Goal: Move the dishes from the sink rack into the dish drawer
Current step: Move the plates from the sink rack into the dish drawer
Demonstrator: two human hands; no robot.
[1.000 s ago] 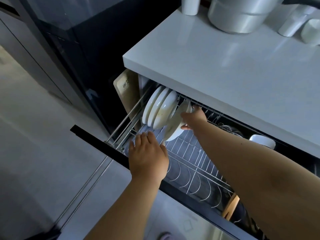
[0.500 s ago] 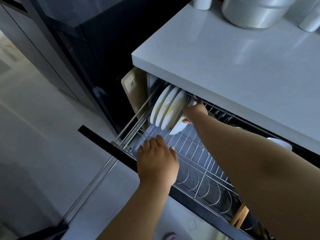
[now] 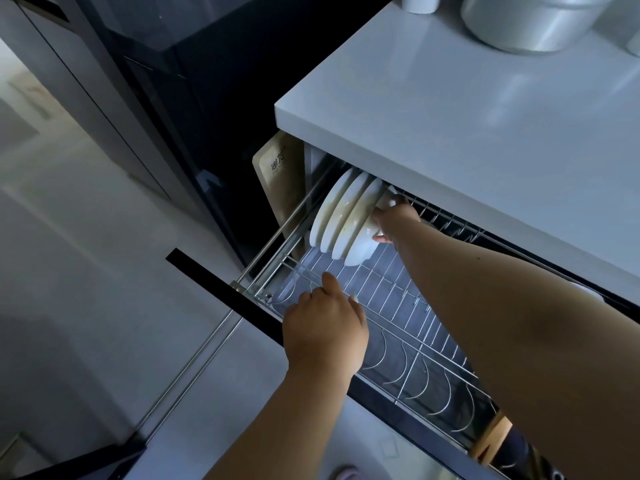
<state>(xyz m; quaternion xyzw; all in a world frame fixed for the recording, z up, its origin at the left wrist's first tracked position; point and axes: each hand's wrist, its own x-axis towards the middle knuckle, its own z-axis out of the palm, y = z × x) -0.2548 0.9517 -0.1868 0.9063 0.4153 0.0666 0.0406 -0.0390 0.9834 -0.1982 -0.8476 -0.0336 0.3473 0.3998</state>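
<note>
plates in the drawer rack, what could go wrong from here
1. The right hand grips the last white plate, which leans against the three standing plates; a hard push could knock or chip them.
2. The left hand rests on the drawer's front rail; leaning on it could shift the pulled-out drawer and rattle the plates.

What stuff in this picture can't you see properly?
Head view:
- Back of the dish drawer: hidden under the countertop.
- Right hand: its fingertips vanish behind the plates.
- White thing in the drawer: the right arm covers most of it.
- Metal pot: cut off by the top edge.
</note>
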